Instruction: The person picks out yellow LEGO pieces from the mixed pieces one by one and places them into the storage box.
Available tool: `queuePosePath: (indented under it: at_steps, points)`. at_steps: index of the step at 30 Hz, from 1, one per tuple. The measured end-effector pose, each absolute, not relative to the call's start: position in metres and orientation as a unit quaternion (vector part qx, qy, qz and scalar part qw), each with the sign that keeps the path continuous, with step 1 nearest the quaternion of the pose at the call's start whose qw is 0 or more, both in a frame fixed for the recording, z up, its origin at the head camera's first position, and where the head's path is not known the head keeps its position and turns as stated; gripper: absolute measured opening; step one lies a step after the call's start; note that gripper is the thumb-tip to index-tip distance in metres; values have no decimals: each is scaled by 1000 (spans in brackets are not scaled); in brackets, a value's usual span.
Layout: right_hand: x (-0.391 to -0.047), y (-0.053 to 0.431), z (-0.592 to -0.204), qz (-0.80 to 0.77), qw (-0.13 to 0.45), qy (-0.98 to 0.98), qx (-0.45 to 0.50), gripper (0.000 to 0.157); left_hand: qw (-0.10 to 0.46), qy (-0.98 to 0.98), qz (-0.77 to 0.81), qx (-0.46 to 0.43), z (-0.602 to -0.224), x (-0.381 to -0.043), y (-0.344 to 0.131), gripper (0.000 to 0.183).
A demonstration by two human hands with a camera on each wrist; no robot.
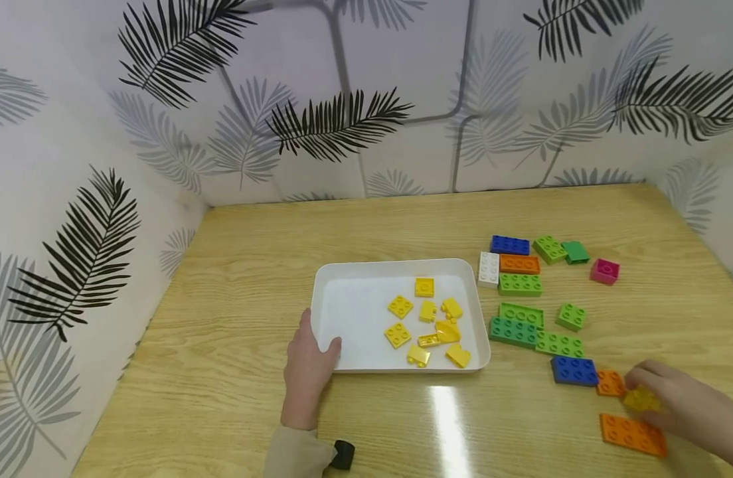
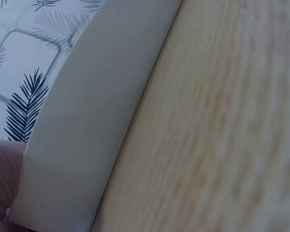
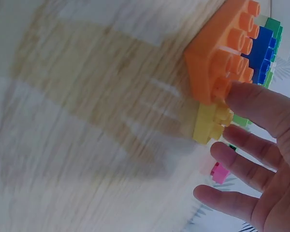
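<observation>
My left hand (image 1: 309, 372) grips the front left corner of a white tray (image 1: 354, 370), the thumb over the rim. The tray's pale outer wall (image 2: 87, 116) fills much of the left wrist view, with part of that hand (image 2: 4, 179) at its edge. Several yellow toy bricks (image 1: 398, 335) lie in the tray's right half. At the table's right side, my right hand (image 1: 680, 398) reaches round a yellow brick (image 3: 205, 123) on the table, thumb and fingers spread either side. Whether they touch it I cannot tell. An orange eight-stud brick (image 1: 632, 435) lies beside it.
Right of the tray lie loose bricks: a white one (image 1: 488, 269), blue (image 1: 574, 370), green (image 1: 512, 332), small orange (image 1: 610, 383) and pink (image 1: 605, 271), among others. The wooden table (image 1: 223, 299) meets a leaf-patterned wall (image 1: 402, 159) at the back.
</observation>
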State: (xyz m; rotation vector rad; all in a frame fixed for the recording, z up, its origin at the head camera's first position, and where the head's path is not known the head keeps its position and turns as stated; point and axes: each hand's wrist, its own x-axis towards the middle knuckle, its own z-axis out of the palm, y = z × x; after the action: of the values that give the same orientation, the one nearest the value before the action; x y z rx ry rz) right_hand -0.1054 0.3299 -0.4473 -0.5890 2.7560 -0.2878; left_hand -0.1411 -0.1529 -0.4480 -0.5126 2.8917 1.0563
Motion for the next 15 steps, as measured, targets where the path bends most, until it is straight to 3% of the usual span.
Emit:
queuePosePath:
  at_steps: [9, 15]
  points:
    - [-106, 327, -450, -83, 163, 969, -169, 27, 5, 927, 337, -163, -448, -142, -152, 73]
    - [-109, 330, -443, -74, 130, 972, -181, 33, 1, 928, 334, -162, -449, -141, -152, 72]
